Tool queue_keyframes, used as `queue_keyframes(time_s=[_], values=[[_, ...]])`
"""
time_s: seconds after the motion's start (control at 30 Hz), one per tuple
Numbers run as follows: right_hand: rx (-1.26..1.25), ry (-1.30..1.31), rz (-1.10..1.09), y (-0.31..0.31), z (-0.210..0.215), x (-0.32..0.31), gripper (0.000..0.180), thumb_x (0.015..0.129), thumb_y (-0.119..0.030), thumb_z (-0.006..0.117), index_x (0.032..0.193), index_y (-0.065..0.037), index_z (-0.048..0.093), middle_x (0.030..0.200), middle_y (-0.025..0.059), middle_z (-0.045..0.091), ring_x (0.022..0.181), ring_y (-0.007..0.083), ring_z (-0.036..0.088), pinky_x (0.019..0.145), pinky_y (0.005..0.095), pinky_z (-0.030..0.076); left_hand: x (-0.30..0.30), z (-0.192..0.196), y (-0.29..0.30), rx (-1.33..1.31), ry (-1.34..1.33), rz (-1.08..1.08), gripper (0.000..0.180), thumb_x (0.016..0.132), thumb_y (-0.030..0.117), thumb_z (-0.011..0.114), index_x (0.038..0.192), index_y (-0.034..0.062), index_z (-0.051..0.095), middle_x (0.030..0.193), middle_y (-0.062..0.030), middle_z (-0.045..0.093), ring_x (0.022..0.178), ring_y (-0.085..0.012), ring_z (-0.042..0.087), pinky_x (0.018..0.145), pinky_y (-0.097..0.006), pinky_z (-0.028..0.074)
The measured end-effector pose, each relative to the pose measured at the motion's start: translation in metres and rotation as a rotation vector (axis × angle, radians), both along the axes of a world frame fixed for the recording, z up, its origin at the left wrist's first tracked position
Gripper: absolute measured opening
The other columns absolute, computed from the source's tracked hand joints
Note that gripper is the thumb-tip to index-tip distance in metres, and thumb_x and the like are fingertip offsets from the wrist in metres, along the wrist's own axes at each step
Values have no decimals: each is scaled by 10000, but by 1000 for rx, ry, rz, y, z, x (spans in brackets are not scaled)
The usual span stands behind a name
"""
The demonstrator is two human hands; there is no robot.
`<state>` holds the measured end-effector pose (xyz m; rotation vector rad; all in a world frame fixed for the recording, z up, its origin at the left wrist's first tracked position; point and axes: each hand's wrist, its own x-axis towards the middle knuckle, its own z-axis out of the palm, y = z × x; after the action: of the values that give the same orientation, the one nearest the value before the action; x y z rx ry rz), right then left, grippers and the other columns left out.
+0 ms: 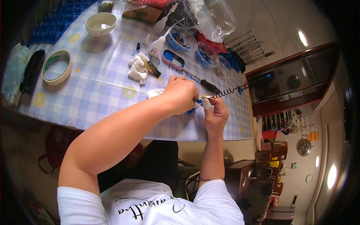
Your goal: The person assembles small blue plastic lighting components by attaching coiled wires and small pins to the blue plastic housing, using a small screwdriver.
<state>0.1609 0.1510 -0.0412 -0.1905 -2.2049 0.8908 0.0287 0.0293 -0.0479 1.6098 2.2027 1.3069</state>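
Note:
A thin black wire rod with a spiral coil (222, 93) extends out to the right, with a blue tip at its far end. My right hand (216, 115) pinches its near end, and white wrapping covers a fingertip. Between my hands shows a small blue piece (199, 101). My left hand (181, 94) is closed right beside that piece; what its fingers grip is hidden behind the hand. Under it peek a white cloth (154, 93) and some blue material (192, 110). A black-handled tool (210, 86) lies just beyond my hands.
On the checked tablecloth stand a white bowl (101, 24), tape roll (57, 67), crumpled tissue (138, 67), white squeeze bottle (156, 46), a tin of blue beads (173, 58) and clear tubs (181, 39). Several coiled black rods (251, 50) stick out past the table's right edge.

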Motion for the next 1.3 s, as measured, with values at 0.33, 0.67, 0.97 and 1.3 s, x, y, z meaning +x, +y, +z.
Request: queue_keyframes(time_s=[0.33,0.67,0.97,1.3], values=[[20,-94,10,0,1,3,125,775,-67,697,862,2,638,792,48,590,743,135,548,708,269,449,-2,7,-4,-118,-57,-46,223,678,134,698,896,124,746,934,-83,645,1022,-287,545,945,-408,336],[39,-105,35,2,3,4,140,772,-74,691,873,9,641,816,67,614,753,152,568,706,275,459,-1,6,-3,-95,-35,-3,224,675,178,692,885,113,737,917,-86,638,1003,-299,544,907,-408,346],[9,-88,44,-1,3,3,136,796,-86,691,885,7,646,787,50,587,729,133,541,688,260,445,-1,6,-5,-92,-39,7,213,659,179,709,865,136,742,911,-76,651,996,-291,552,905,-397,351],[-197,-10,54,1,-3,4,181,845,-161,692,895,4,638,799,14,572,741,101,500,693,241,415,-1,8,-6,-89,-29,-10,230,664,202,707,880,131,738,917,-79,637,1000,-294,545,920,-401,343]])
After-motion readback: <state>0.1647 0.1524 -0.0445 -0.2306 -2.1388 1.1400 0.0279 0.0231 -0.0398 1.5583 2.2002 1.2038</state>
